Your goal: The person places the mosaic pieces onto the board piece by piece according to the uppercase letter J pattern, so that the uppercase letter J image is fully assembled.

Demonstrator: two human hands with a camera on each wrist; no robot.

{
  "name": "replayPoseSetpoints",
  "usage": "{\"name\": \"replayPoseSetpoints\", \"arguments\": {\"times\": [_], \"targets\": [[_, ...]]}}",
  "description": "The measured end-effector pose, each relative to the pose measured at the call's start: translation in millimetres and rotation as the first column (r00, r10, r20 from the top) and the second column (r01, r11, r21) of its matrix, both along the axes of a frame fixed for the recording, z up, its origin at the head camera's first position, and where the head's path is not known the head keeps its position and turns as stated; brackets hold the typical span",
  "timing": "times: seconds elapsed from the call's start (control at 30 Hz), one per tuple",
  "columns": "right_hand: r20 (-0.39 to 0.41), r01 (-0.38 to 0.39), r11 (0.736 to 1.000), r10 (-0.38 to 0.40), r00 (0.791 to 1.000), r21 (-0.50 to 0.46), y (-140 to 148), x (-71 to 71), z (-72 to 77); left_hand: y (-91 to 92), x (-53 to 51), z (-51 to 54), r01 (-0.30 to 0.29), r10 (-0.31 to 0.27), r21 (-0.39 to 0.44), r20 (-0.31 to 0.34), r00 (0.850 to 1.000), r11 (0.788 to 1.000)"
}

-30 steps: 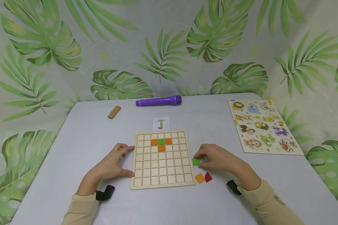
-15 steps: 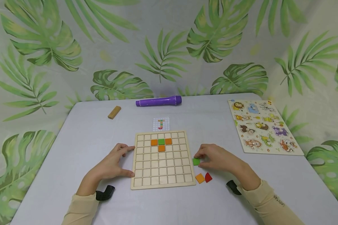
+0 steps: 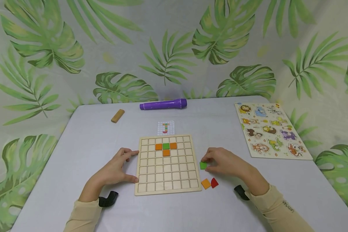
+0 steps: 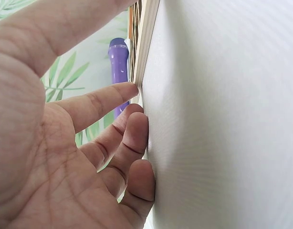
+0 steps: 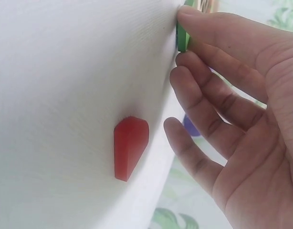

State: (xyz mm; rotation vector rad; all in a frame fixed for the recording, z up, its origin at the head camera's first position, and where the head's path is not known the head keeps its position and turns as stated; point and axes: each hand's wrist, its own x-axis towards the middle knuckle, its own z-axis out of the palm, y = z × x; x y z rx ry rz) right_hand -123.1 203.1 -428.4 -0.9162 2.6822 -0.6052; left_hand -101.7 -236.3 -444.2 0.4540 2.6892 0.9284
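A wooden grid board [image 3: 159,192] lies mid-table, with orange and green square tiles in its upper cells. My left hand [image 3: 113,168] rests at its left edge, thumb and index fingertips touching the frame; the left wrist view shows the index fingertip against the board's side, other fingers loosely bent. Just off the board's right edge, my right hand [image 3: 224,162] pinches a green square tile [image 3: 203,165] between thumb and fingers, close to the tablecloth. Nearer the front lie an orange square tile [image 3: 206,183] and a red quarter-round tile [image 3: 214,183], whose corners nearly meet.
Behind the board sits a small pattern card [image 3: 166,128] printed with a coloured figure. Farther back are a purple microphone [image 3: 163,104] and a small wooden block [image 3: 117,116]. An animal puzzle board [image 3: 272,130] occupies the table's right side.
My right hand has shifted slightly to the right and away from me with the green square tile, widening its gap from the board. The left hand and the board stay put.
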Motion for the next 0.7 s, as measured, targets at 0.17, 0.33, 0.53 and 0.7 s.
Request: {"name": "replayPoseSetpoints", "arguments": {"times": [0.17, 0.33, 0.53, 0.7], "targets": [[-0.009, -0.001, 1.0, 0.001, 1.0, -0.004, 2.3, -0.3, -1.3, 0.3, -0.2, -0.4, -0.002, 0.002, 0.006, 0.001, 1.0, 1.0], [-0.012, 0.005, 1.0, -0.005, 1.0, -0.009, 4.1, -0.6, -1.9, 0.2, -0.2, -0.4, -0.002, 0.002, 0.011, 0.004, 1.0, 1.0], [-0.003, 0.01, 1.0, -0.01, 1.0, -0.019, 6.0, -0.5, -1.5, -0.1, -0.1, -0.2, 0.0, 0.0, 0.011, 0.001, 1.0, 1.0], [0.005, 0.022, 1.0, -0.022, 1.0, -0.013, 8.0, 0.7, -0.8, 0.1, 0.0, -0.3, -0.003, 0.003, 0.01, 0.005, 1.0, 1.0]]}}
